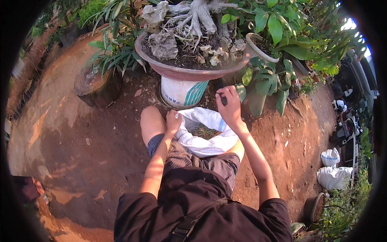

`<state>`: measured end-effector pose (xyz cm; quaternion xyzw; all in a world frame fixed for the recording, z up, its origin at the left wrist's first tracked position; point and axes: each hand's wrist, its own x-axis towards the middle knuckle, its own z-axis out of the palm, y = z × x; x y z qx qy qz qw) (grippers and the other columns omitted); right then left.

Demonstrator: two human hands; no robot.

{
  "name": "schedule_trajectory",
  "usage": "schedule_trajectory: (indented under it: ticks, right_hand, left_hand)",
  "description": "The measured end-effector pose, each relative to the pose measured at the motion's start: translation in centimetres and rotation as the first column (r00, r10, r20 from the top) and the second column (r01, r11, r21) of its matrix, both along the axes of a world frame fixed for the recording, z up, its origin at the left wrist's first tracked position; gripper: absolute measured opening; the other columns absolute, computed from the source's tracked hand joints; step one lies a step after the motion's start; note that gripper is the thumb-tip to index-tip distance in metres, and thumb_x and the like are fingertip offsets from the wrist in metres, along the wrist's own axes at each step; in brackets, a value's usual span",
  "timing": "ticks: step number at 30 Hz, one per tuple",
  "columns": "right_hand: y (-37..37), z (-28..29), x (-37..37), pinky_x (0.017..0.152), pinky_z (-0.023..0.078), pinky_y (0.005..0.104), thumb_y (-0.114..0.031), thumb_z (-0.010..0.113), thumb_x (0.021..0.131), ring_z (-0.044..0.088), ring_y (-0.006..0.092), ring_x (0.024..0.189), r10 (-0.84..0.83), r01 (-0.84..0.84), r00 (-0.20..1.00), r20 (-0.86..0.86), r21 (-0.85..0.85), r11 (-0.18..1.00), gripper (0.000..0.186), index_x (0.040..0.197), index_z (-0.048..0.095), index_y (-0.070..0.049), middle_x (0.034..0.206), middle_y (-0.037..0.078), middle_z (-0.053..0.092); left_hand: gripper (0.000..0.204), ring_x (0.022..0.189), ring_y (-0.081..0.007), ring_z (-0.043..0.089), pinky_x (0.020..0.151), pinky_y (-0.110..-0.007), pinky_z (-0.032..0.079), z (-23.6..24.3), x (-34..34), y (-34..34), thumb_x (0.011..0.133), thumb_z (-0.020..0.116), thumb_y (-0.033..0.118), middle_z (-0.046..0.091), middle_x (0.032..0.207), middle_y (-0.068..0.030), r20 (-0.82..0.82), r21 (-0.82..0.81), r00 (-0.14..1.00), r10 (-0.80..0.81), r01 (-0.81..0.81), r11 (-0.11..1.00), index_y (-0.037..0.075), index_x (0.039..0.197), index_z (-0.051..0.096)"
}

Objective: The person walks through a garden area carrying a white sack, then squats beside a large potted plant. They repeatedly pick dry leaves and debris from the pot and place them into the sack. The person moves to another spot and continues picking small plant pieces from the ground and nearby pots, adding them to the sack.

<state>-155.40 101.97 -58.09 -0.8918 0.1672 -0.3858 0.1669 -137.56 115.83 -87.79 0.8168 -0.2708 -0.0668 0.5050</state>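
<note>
Between my knees stands a white woven sack point(205, 147) with a blue stripe, its mouth spread wide and its rim folded outward. Greenish-brown grass or weeds show inside it. My left hand point(173, 121) is closed on the sack's left rim. Raised above the sack's right side is my right hand point(229, 105), its fingers curled toward the thumb; whatever they may hold is too small or hidden to make out. Just beyond, a wide brown bonsai pot point(189, 72) rests on a white and green bucket point(183, 92). Thick roots point(199, 20) and rough rocks point(163, 45) fill the pot.
A tree stump point(96, 88) stands at the left of the pot, near spiky plants. Broad-leaved plants point(270, 78) crowd close to my right hand. At the right lie white sacks point(334, 177) and a round brown pot point(314, 207). Bare brown soil point(88, 161) surrounds me.
</note>
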Motion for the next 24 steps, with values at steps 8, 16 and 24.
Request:
schedule_trajectory:
  ticks: [8,16,24]
  right_hand:
    - [-4.0,3.8,8.4,0.096,0.043,0.0465,-0.022,0.082,0.080,0.053,0.0324,0.110,-0.398,0.402,0.916,-0.056,0.153,0.903,0.024,0.097,0.073,-0.008,0.113,0.013,0.054]
    - [-4.4,2.7,9.9,0.095,0.040,0.0477,-0.016,0.080,0.076,0.047,0.0343,0.115,-0.495,0.470,0.869,0.029,0.268,0.841,0.012,0.086,0.078,-0.010,0.112,0.012,0.051]
    - [-4.8,2.8,10.9,0.087,0.040,0.0470,-0.009,0.077,0.073,0.050,0.0302,0.114,-0.552,0.527,0.833,0.042,0.243,0.814,0.004,0.074,0.074,-0.008,0.109,0.011,0.051]
  left_hand:
    - [0.024,0.097,-0.0380,0.059,0.087,-0.048,0.048,1.0,0.4,1.2,0.085,0.070,0.020,0.061,0.099,-0.0194,-0.062,0.007,0.998,0.002,-0.002,1.000,0.002,0.098,0.062]
    - [0.019,0.084,-0.0282,0.061,0.079,-0.039,0.052,0.5,1.1,1.4,0.087,0.070,0.012,0.059,0.094,-0.0165,-0.150,-0.030,0.988,-0.044,0.040,0.999,-0.002,0.095,0.060]
    - [0.019,0.085,-0.0273,0.062,0.080,-0.038,0.052,1.0,0.9,1.2,0.088,0.070,0.012,0.060,0.094,-0.0163,-0.138,-0.018,0.989,-0.059,0.057,0.998,-0.003,0.095,0.060]
